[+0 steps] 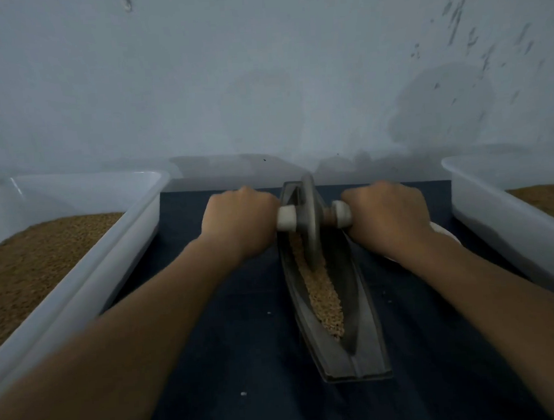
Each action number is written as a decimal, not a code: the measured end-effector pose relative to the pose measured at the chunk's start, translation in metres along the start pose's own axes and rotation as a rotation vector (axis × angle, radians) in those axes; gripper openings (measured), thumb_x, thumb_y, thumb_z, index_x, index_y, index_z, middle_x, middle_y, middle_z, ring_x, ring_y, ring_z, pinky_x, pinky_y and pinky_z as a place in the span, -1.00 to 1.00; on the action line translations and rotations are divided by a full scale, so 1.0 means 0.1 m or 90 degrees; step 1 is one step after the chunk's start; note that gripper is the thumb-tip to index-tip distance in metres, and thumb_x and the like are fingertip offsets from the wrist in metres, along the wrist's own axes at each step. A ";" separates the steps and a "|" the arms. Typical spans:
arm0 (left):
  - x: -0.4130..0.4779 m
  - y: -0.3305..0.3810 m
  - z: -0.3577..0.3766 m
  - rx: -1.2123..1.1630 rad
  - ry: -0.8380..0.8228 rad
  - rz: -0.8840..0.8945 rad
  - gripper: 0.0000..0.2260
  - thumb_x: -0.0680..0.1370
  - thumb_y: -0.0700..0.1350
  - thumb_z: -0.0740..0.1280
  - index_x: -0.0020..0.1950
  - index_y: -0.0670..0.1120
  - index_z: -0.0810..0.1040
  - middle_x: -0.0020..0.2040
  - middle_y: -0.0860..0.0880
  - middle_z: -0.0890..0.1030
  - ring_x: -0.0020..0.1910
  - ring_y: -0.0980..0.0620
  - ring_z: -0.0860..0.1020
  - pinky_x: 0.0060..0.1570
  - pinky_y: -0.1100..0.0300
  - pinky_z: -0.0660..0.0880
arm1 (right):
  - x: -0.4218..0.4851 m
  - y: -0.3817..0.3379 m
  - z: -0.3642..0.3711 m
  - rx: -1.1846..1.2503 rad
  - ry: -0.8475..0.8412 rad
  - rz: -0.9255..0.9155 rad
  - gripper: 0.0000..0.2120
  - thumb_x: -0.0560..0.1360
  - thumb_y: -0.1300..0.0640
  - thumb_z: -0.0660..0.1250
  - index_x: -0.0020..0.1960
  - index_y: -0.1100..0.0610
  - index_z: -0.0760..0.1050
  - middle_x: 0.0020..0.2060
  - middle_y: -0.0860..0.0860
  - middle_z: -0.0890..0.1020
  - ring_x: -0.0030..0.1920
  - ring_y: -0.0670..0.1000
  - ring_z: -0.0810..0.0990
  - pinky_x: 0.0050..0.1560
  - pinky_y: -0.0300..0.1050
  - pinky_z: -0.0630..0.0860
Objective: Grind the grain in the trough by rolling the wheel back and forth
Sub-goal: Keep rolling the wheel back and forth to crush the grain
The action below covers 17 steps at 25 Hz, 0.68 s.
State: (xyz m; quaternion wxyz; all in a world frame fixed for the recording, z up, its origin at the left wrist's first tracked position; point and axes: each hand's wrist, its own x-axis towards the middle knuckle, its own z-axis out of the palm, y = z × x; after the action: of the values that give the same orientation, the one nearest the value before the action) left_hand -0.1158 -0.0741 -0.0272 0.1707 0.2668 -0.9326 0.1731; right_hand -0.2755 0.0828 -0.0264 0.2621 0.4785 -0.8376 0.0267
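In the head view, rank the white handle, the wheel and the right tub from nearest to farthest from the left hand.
1. white handle: gripped by the left hand, on that hand's right side.
2. wheel: just past the handle, standing in the trough.
3. right tub: far right, beyond the right hand.

No readable text, label, brand, number or sign shows on anything in view.
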 end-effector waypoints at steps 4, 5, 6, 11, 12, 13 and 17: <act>0.02 -0.01 -0.07 -0.011 -0.034 -0.009 -0.88 0.52 -0.03 0.33 0.04 0.06 0.56 -0.21 0.02 0.45 -0.28 -0.03 0.40 -0.30 0.06 0.35 | 0.13 -0.02 -0.08 -0.007 -0.028 -0.002 -0.73 0.46 0.03 0.38 -0.28 -0.02 0.30 -0.28 0.00 0.53 -0.24 0.11 0.53 -0.30 -0.12 0.41; -0.08 0.00 -0.10 -0.010 -0.031 0.004 -0.89 0.50 -0.02 0.35 0.02 0.07 0.55 -0.25 0.04 0.40 -0.31 -0.01 0.38 -0.32 0.07 0.33 | 0.01 -0.01 -0.10 -0.012 -0.026 -0.011 -0.73 0.44 0.01 0.39 -0.28 -0.03 0.29 -0.28 -0.01 0.53 -0.24 0.11 0.55 -0.32 -0.12 0.36; -0.20 0.01 -0.12 0.002 -0.015 0.023 -0.89 0.48 0.00 0.37 -0.01 0.08 0.54 -0.30 0.06 0.35 -0.36 0.01 0.34 -0.36 0.09 0.29 | -0.17 0.02 -0.11 -0.014 -0.016 -0.019 -0.70 0.42 -0.01 0.40 -0.29 -0.05 0.26 -0.30 -0.04 0.51 -0.27 0.09 0.54 -0.35 -0.14 0.30; -0.54 0.08 -0.26 0.093 0.108 0.098 -0.77 0.31 -0.01 0.49 -0.26 0.08 0.43 -0.45 0.06 0.13 -0.54 0.06 0.07 -0.49 0.24 -0.05 | -0.74 0.10 -0.15 -0.020 0.059 -0.023 -0.53 0.27 -0.03 0.46 -0.39 -0.10 0.11 -0.50 -0.15 0.28 -0.51 -0.13 0.23 -0.47 -0.28 0.05; -0.49 0.08 -0.23 0.099 0.090 0.089 -0.77 0.34 -0.01 0.47 -0.24 0.08 0.41 -0.44 0.06 0.15 -0.53 0.06 0.08 -0.50 0.23 -0.03 | -0.68 0.10 -0.12 -0.019 0.056 -0.022 -0.53 0.29 -0.04 0.46 -0.39 -0.10 0.11 -0.50 -0.15 0.28 -0.51 -0.11 0.24 -0.46 -0.27 0.04; -0.42 0.07 -0.17 0.086 0.070 0.078 -0.80 0.39 -0.01 0.44 -0.20 0.08 0.41 -0.41 0.06 0.19 -0.52 0.05 0.13 -0.50 0.21 0.03 | -0.57 0.09 -0.09 -0.019 0.053 -0.023 -0.54 0.32 -0.04 0.45 -0.38 -0.10 0.13 -0.48 -0.15 0.30 -0.49 -0.08 0.26 -0.44 -0.25 0.05; 0.00 0.01 -0.02 0.013 -0.002 0.001 -0.91 0.51 -0.05 0.34 0.00 0.04 0.53 -0.29 0.03 0.35 -0.32 -0.03 0.39 -0.34 0.08 0.33 | 0.04 0.01 0.04 -0.009 0.011 -0.011 -0.75 0.45 -0.03 0.38 -0.25 -0.06 0.31 -0.29 -0.03 0.52 -0.30 0.08 0.43 -0.34 -0.13 0.29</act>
State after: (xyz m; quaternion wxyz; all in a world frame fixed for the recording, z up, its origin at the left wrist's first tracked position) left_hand -0.1158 -0.0725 -0.0259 0.1664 0.2679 -0.9313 0.1825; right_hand -0.2794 0.0787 -0.0276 0.2731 0.4834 -0.8314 0.0227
